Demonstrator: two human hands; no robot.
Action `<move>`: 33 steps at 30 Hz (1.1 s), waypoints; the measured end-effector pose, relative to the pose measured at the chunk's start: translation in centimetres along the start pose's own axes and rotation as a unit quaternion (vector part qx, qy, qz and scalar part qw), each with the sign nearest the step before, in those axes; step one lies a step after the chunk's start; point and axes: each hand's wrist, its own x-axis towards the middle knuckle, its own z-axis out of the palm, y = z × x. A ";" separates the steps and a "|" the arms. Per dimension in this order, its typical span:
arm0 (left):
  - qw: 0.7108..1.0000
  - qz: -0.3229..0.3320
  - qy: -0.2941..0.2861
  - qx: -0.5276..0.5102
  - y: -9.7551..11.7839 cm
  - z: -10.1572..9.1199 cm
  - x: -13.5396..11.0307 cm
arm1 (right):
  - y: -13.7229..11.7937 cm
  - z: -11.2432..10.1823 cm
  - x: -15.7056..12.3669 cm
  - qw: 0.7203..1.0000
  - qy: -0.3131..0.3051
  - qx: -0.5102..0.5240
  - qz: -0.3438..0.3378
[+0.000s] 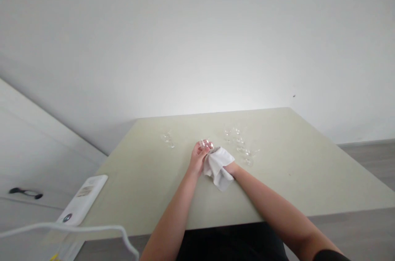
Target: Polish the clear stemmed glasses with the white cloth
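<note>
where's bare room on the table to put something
Widest: the right of the table, between the clear glassware and the right edge, bare but for a speck. Another: between the white slab and the left forearm. Crowded: the middle, where the left hand holds a glass by the cloth.

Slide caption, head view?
Left hand holds a clear vessel, right hand mostly covered by white cloth, at a pale table.

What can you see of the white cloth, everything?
The white cloth looks soft and plain. Crumpled, it drapes over the right hand, hiding most of it, with a loose corner hanging down. Its far end seems to meet the clear glass in the left hand; whether it touches the table is unclear.
</note>
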 end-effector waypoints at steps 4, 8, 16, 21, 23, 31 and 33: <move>1.000 -0.028 -0.009 -0.003 -0.1 -0.1 0.0 | -0.3 -0.2 0.1 0.999 -0.023 0.027 -0.002; 0.999 -0.039 0.020 0.019 -0.2 -0.4 0.2 | -0.8 -0.6 0.3 1.000 -0.024 0.016 -0.007; 0.999 0.005 0.023 0.021 -0.3 -0.1 0.3 | -1.4 -0.7 0.3 1.000 -0.018 0.007 0.001; 0.999 -0.032 -0.028 -0.028 -0.3 -0.2 0.5 | -1.3 -0.4 0.4 1.000 -0.007 0.007 -0.007; 0.999 -0.019 -0.023 -0.013 -0.4 -0.3 0.6 | -1.2 -0.3 0.5 1.000 -0.013 0.007 -0.015; 0.999 -0.024 -0.037 0.020 -0.2 -0.5 0.6 | -1.6 -0.2 0.5 0.999 -0.017 0.010 -0.026; 0.999 -0.006 -0.022 0.045 -0.2 -0.4 0.6 | -1.7 -0.1 0.5 1.000 -0.010 -0.003 -0.026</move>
